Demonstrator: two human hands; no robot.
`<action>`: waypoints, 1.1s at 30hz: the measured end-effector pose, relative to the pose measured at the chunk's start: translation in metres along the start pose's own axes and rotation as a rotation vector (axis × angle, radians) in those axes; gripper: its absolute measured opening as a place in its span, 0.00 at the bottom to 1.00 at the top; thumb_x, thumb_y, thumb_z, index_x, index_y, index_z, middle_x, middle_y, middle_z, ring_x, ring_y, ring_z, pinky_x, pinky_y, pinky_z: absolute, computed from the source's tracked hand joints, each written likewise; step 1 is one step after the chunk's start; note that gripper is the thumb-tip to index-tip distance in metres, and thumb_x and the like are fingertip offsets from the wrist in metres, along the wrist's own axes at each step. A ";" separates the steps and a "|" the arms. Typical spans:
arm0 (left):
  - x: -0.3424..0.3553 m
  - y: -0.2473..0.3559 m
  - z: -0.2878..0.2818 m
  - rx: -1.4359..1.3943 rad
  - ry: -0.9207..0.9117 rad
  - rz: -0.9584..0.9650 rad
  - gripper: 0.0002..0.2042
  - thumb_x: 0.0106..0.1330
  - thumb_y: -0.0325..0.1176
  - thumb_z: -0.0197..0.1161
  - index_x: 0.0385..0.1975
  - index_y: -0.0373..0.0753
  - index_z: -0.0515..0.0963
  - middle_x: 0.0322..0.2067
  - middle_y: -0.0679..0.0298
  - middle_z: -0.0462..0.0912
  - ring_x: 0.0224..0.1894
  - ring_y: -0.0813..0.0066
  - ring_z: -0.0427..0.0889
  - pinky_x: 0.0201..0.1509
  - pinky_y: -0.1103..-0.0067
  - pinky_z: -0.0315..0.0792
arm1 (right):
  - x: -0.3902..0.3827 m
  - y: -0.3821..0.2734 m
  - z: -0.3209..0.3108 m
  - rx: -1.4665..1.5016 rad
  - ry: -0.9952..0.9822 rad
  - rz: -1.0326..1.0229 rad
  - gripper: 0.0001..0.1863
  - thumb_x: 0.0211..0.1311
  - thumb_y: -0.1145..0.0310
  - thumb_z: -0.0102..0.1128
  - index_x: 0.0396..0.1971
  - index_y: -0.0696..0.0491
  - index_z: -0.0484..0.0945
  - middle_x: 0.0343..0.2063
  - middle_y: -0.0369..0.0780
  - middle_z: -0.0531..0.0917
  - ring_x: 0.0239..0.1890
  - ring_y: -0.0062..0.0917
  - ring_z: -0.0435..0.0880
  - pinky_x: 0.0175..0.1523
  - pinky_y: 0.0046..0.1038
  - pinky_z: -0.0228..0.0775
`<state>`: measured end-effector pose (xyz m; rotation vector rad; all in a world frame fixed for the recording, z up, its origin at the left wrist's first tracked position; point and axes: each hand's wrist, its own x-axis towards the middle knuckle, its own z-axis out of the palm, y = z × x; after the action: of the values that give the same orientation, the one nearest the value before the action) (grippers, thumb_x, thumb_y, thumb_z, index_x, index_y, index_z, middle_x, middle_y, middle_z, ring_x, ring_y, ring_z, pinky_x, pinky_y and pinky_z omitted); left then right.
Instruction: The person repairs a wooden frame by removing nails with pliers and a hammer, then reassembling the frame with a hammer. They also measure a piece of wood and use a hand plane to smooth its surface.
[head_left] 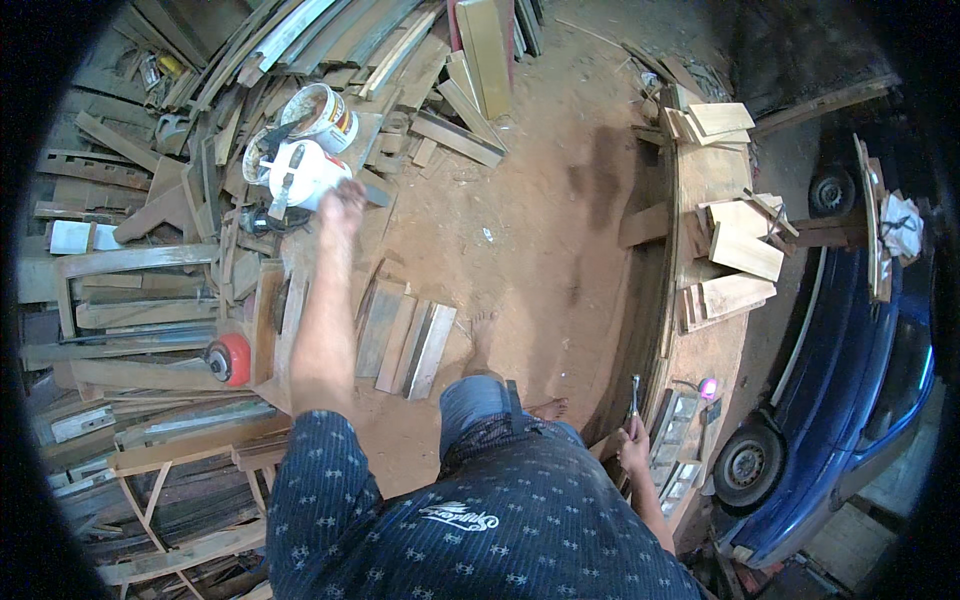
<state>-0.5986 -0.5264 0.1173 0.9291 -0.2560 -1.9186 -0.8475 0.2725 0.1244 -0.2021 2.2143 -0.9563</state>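
My left arm is stretched far forward, and my left hand (343,205) is closed beside a white plastic container (308,175). Whether the fingers touch that container or hold something small, I cannot make out. Just behind it, a white bucket (322,118) with a stained inside leans among the boards. Low on the right, my right hand (633,448) is wrapped round a slim hand tool with a metal shaft (635,397), its narrow end pointing up. This hand is next to the workbench edge, close to a grey metal-looking frame (675,430).
Cut boards (745,250) lie on the long wooden workbench (715,350) at right, near a small pink light (708,387). Beyond it stands a blue car (840,370). Stacked planks (405,345) rest on the dirt floor; timber piles and a red round object (230,360) line the left.
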 end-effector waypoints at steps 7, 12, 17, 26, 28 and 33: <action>0.042 0.096 0.046 -0.039 0.047 0.062 0.15 0.77 0.40 0.44 0.44 0.33 0.72 0.39 0.59 0.78 0.42 0.64 0.79 0.53 0.67 0.74 | 0.000 -0.082 0.032 0.148 0.015 0.231 0.34 0.66 0.77 0.56 0.71 0.48 0.60 0.22 0.30 0.71 0.14 0.15 0.67 0.16 0.22 0.61; 0.036 0.079 -0.010 -0.006 0.291 0.025 0.13 0.76 0.38 0.48 0.44 0.34 0.73 0.41 0.60 0.77 0.43 0.64 0.78 0.50 0.69 0.75 | -0.008 -0.076 0.037 0.040 0.006 0.212 0.34 0.65 0.78 0.56 0.71 0.48 0.62 0.21 0.29 0.70 0.14 0.15 0.67 0.17 0.22 0.61; 0.087 0.205 -0.078 -0.099 0.340 0.058 0.15 0.75 0.36 0.41 0.48 0.29 0.69 0.42 0.51 0.74 0.45 0.56 0.75 0.50 0.63 0.75 | 0.005 -0.048 0.039 -0.109 -0.107 0.092 0.33 0.65 0.79 0.56 0.71 0.52 0.63 0.27 0.29 0.72 0.23 0.15 0.69 0.27 0.21 0.63; 0.079 0.245 -0.003 0.515 0.179 0.017 0.28 0.75 0.52 0.44 0.67 0.41 0.59 0.66 0.51 0.65 0.63 0.46 0.70 0.55 0.41 0.71 | 0.005 -0.055 0.042 -0.172 0.018 -0.008 0.34 0.66 0.80 0.55 0.72 0.58 0.59 0.51 0.37 0.79 0.41 0.19 0.76 0.46 0.21 0.69; 0.092 0.199 -0.027 0.565 0.306 -0.062 0.23 0.73 0.52 0.52 0.61 0.47 0.71 0.58 0.59 0.75 0.55 0.54 0.76 0.51 0.46 0.73 | 0.001 -0.057 0.041 -0.162 0.002 0.181 0.34 0.67 0.81 0.54 0.72 0.59 0.57 0.60 0.40 0.75 0.52 0.23 0.78 0.59 0.25 0.69; 0.028 0.041 -0.095 0.656 0.278 -0.170 0.31 0.75 0.49 0.48 0.74 0.46 0.52 0.77 0.64 0.47 0.76 0.57 0.49 0.74 0.52 0.55 | -0.023 -0.080 0.023 -0.223 0.206 0.266 0.35 0.65 0.58 0.62 0.69 0.54 0.65 0.64 0.50 0.74 0.67 0.36 0.72 0.69 0.33 0.63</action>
<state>-0.5123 -0.5522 0.0599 1.6783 -0.6818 -1.8509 -0.8255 0.2113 0.1806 0.0938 2.4598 -0.6077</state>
